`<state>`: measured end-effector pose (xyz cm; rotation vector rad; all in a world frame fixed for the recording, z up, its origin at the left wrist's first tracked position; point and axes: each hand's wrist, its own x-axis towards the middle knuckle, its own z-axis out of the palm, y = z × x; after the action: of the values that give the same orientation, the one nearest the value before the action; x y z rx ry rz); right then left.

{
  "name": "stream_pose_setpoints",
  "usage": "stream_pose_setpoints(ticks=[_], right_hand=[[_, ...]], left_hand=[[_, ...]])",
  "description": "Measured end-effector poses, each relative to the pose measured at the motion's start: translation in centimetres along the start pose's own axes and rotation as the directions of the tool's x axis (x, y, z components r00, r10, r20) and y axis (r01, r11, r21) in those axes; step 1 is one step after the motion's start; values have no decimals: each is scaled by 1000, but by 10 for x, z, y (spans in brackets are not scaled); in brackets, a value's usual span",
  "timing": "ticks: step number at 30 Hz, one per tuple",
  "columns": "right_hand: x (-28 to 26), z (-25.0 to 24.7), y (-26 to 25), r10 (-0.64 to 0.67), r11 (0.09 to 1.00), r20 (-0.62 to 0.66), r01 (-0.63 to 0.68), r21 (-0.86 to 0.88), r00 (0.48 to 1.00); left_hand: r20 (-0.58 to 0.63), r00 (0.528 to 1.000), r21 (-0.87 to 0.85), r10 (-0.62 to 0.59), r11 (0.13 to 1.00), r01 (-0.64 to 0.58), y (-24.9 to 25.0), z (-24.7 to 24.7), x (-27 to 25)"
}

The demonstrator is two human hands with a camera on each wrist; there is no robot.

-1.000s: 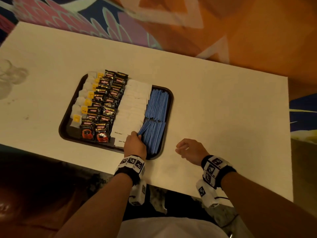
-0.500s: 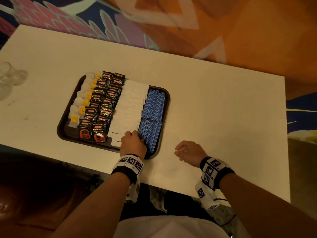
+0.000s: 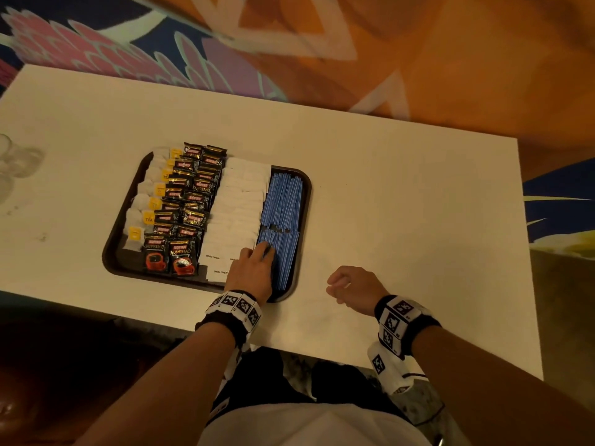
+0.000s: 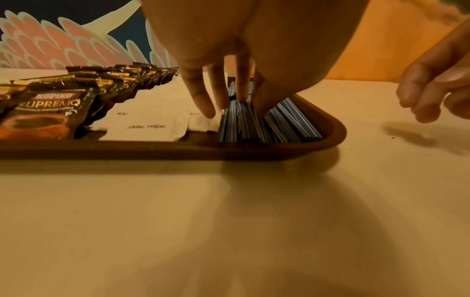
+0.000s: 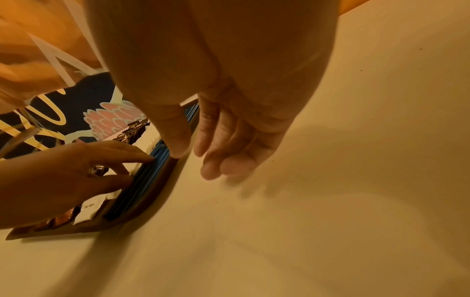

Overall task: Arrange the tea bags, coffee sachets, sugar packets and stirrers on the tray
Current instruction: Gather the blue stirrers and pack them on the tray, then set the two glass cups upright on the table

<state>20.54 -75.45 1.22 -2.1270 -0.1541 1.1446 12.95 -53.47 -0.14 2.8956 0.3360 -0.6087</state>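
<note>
The left hand holds nothing in a closed grip: its fingers are spread and nearly straight, their tips pressing down on the near bundle of blue stirrers at the seam where those meet the white sugar packets. From the left wrist view one fingertip lands on a sugar packet just beside the stirrers, while the others sink among the stirrers' tops. The right hand holds nothing either; its fingers hang loosely curled over the bare white table, apart from the tray's right edge.

The dark brown tray sits on the table's left half. Its contents lie in four columns running away from the person: tea bags with yellow tags on the far left, then black coffee sachets in two overlapping rows, then the sugar packets, then the stirrers along the right rim in two bundles laid end to end. Two of the nearest sugar packets show the words "White Sugar".

A patterned carpet in orange, pink and navy lies beyond the table, and clear glassware stands at its left edge
</note>
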Motion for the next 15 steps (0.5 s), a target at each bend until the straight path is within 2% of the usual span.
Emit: stream_pose_setpoints(ticks=[2, 4, 8, 11, 15], right_hand=[[0, 1, -1, -6, 1000, 1, 6, -5, 1000], [1, 4, -3, -15, 1000, -1, 15, 12, 1000], [3, 10, -12, -43, 998, 6, 43, 40, 999], [4, 18, -21, -56, 998, 23, 55, 44, 998], [3, 31, -34, -52, 994, -22, 53, 91, 998]], left_hand=[[-25, 1000, -26, 12, 1000, -12, -2, -3, -2], [-78, 997, -135, -16, 991, 6, -6, -6, -6], [-138, 970, -474, -202, 873, 114, -31, -17, -18], [-132, 925, -576, -356, 787, 221, -61, -30, -32], [-97, 838, -615, -538, 694, 374, -113, -44, -42]])
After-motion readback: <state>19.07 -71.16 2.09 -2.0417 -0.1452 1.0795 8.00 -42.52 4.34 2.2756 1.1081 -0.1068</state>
